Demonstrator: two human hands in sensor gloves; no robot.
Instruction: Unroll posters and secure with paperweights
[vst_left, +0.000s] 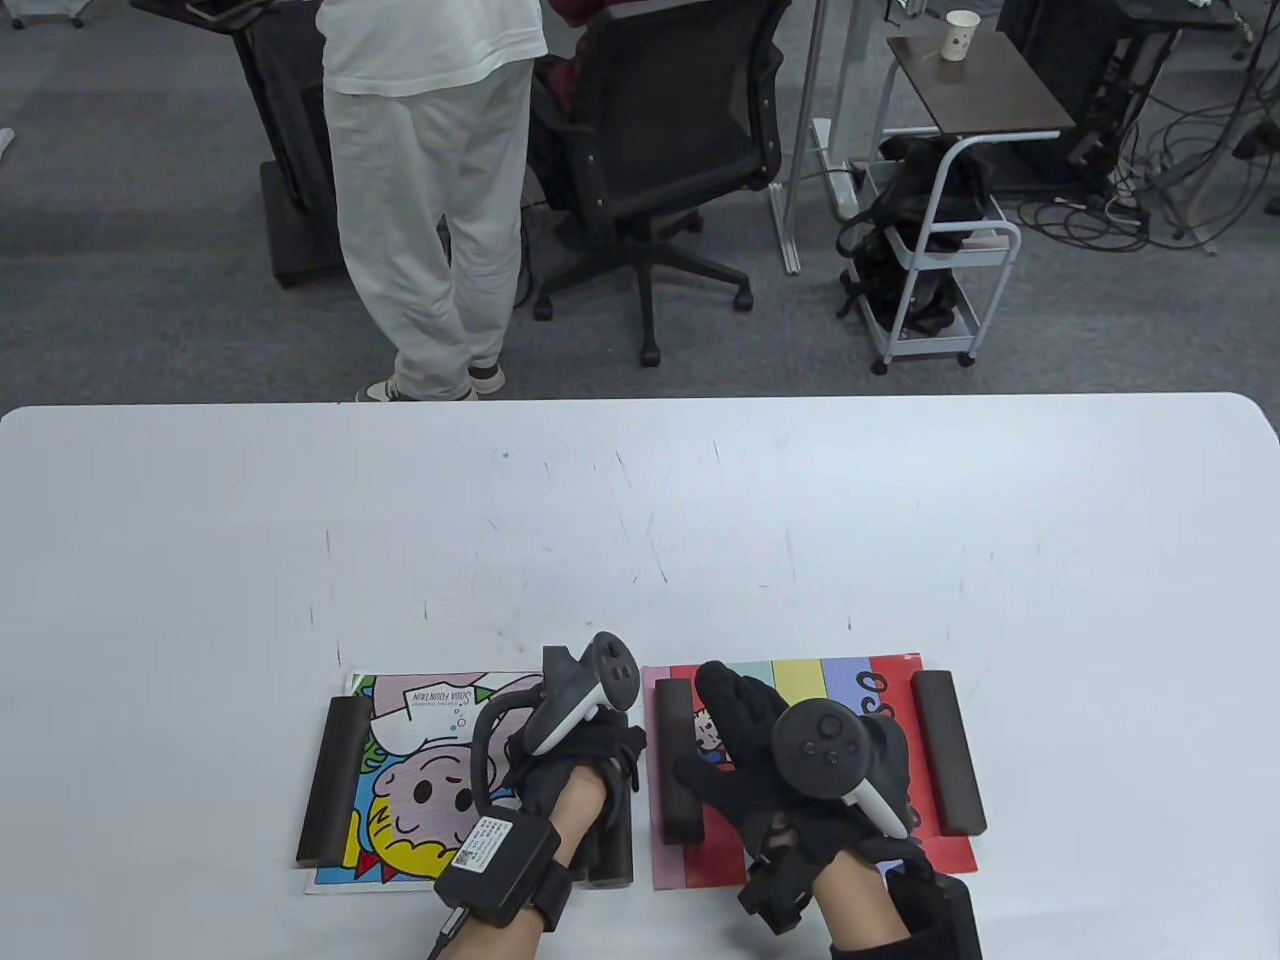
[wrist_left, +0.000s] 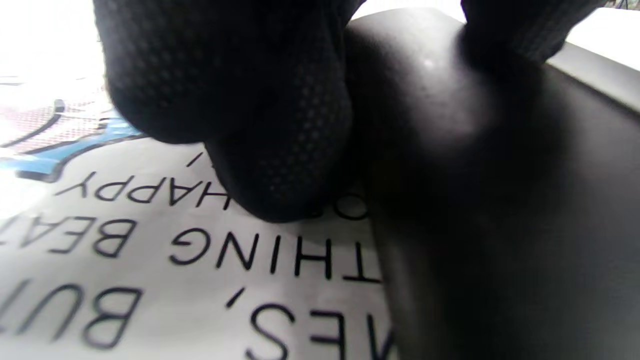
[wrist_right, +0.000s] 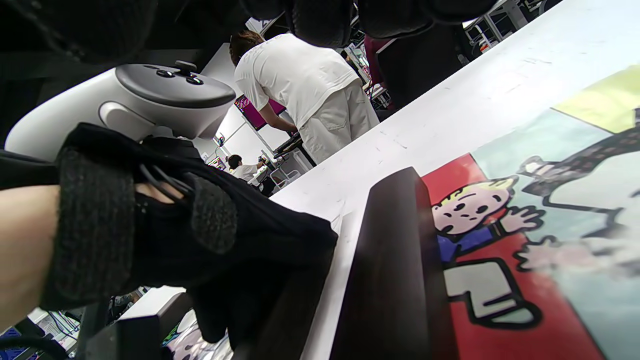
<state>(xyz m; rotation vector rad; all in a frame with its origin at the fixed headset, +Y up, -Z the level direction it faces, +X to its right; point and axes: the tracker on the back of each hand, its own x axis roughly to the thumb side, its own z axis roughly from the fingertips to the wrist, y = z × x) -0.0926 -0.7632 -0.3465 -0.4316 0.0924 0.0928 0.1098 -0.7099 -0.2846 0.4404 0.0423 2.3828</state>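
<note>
Two posters lie flat near the table's front edge. The left cartoon poster (vst_left: 420, 790) has a dark paperweight (vst_left: 335, 780) on its left edge. My left hand (vst_left: 590, 770) grips a second dark paperweight (vst_left: 612, 850) on its right edge. In the left wrist view my fingers (wrist_left: 250, 100) wrap that bar (wrist_left: 500, 225) over the printed poster (wrist_left: 150, 280). The right striped poster (vst_left: 800, 680) carries a paperweight on each side, one left (vst_left: 678, 760) and one right (vst_left: 948, 765). My right hand (vst_left: 735, 740) is spread open over it, holding nothing. The right wrist view shows the left bar (wrist_right: 395, 260).
The white table (vst_left: 640, 500) stretches far beyond the posters. Past its far edge a person in white (vst_left: 430, 200) stands beside an office chair (vst_left: 660, 150), and a wheeled cart (vst_left: 930, 270) stands at the right.
</note>
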